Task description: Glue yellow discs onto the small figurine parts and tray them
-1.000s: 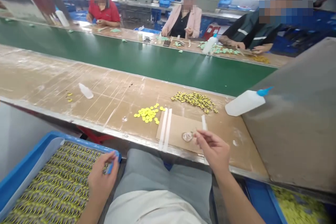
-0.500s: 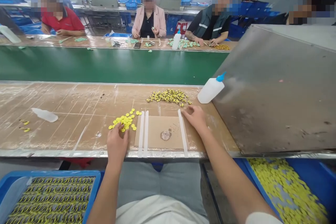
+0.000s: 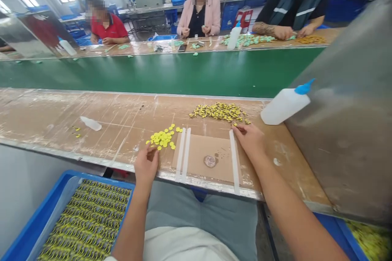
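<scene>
My left hand (image 3: 147, 164) is at the near edge of a loose pile of flat yellow discs (image 3: 163, 138). Its fingers are curled, thumb close to the index finger; whatever lies between them is too small to make out. At the front edge of a heap of small yellow-and-black pieces (image 3: 219, 111), my right hand (image 3: 251, 140) pinches with thumb and forefinger, and the tips hide what they hold. Between the hands lies a cardboard sheet (image 3: 196, 151) with white tape strips (image 3: 234, 159). A small clear round dish (image 3: 210, 161) sits on it.
A white bottle with a blue nozzle (image 3: 280, 106) leans by a metal housing (image 3: 346, 130) at right. A clear bottle (image 3: 91, 123) lies at left. Below left is a blue crate (image 3: 69, 175) holding rows of yellow-black pieces. Beyond the green conveyor (image 3: 153, 73), several people work.
The view has swung left and tilted. My left hand has drawn back slightly from the yellow discs. My right hand has moved to the edge of the yellow-and-black heap.
</scene>
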`<state>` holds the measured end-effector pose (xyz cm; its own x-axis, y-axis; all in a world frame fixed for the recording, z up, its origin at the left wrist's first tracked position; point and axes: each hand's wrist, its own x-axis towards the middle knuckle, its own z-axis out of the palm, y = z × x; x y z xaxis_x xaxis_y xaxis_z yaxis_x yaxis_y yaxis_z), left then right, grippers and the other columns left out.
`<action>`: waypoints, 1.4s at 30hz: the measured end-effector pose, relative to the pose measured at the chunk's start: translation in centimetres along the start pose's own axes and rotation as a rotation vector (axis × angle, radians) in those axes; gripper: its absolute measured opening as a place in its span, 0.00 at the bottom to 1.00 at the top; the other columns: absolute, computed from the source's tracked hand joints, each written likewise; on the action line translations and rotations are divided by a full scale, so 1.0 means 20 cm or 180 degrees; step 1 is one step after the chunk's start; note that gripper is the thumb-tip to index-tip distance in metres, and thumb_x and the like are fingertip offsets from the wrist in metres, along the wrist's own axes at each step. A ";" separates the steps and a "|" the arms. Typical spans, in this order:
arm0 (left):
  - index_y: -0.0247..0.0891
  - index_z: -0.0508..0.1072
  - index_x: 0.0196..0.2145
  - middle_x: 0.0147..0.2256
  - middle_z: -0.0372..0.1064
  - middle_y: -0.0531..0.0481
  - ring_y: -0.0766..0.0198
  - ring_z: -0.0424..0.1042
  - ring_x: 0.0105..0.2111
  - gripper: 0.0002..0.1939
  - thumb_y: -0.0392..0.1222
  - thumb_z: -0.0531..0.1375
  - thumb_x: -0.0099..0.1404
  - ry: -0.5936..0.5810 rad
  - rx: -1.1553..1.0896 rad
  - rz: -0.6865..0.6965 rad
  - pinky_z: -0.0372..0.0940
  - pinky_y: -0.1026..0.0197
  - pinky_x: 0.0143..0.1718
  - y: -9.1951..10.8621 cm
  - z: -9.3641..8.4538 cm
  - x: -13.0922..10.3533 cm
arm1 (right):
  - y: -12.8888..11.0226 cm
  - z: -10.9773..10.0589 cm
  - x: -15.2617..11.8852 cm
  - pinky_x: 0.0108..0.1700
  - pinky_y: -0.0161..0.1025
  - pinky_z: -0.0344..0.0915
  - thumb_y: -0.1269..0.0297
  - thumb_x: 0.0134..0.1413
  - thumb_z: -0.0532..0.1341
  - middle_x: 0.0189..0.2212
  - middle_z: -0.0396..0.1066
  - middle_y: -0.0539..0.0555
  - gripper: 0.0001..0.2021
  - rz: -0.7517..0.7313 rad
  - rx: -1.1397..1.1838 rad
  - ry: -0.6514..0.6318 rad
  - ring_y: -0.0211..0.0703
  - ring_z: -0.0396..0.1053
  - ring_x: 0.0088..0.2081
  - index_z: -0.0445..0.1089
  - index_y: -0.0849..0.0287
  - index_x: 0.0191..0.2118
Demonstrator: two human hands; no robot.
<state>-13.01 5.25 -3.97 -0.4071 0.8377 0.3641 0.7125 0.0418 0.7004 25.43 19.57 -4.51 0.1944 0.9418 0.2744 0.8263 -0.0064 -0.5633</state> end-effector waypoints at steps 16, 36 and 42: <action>0.36 0.69 0.57 0.46 0.79 0.44 0.48 0.72 0.50 0.22 0.45 0.60 0.67 -0.0051 0.0711 0.0569 0.64 0.48 0.54 -0.01 -0.04 0.04 | 0.05 -0.01 -0.01 0.36 0.45 0.68 0.52 0.50 0.66 0.29 0.76 0.55 0.16 0.0228 0.0654 0.0104 0.51 0.73 0.30 0.78 0.59 0.38; 0.35 0.76 0.45 0.35 0.77 0.45 0.58 0.77 0.35 0.23 0.48 0.71 0.53 -0.0079 -0.1258 -0.0844 0.71 0.52 0.46 0.11 0.03 0.04 | 0.05 0.00 0.01 0.34 0.42 0.68 0.46 0.56 0.59 0.34 0.75 0.58 0.23 0.0109 0.0930 0.0283 0.46 0.69 0.28 0.75 0.62 0.43; 0.34 0.78 0.43 0.41 0.79 0.42 0.58 0.77 0.45 0.28 0.42 0.77 0.43 -0.0274 -0.2868 -0.1922 0.68 0.54 0.54 0.29 0.01 -0.05 | 0.05 0.01 0.01 0.30 0.39 0.68 0.48 0.59 0.57 0.34 0.74 0.57 0.29 0.0175 0.1113 0.0393 0.44 0.69 0.26 0.68 0.66 0.57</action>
<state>-8.40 4.83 -0.35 -0.4829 0.8498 -0.2111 -0.2869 0.0742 0.9551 26.19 19.87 -5.23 0.3133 0.8954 0.3163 0.5865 0.0795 -0.8060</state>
